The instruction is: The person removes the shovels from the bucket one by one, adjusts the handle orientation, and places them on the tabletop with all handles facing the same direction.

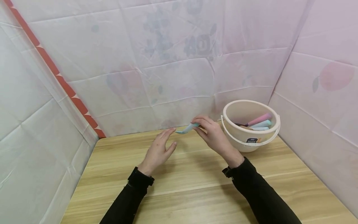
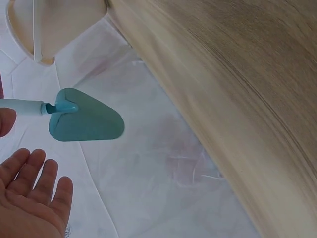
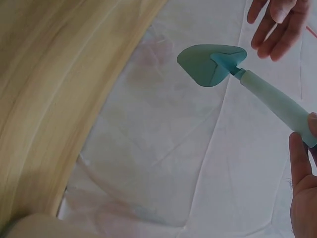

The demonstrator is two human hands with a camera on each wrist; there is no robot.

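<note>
My right hand (image 1: 208,130) pinches the pale handle of a small teal toy trowel (image 1: 185,129) above the wooden table (image 1: 179,189). Its heart-shaped blade (image 3: 212,64) points left, away from the handle (image 3: 277,106), which my right fingers (image 3: 303,163) hold at its end. The same blade (image 2: 85,118) hangs in the air in the left wrist view. My left hand (image 1: 160,151) is open beside the blade's tip, fingers straight, not touching it; its fingers (image 2: 34,193) sit just below the blade.
A cream plastic bucket (image 1: 249,138) with a handle stands at the table's back right, holding several pastel toy tools (image 1: 258,122). Pale plastic sheeting (image 1: 167,68) walls in the table at the back and on both sides.
</note>
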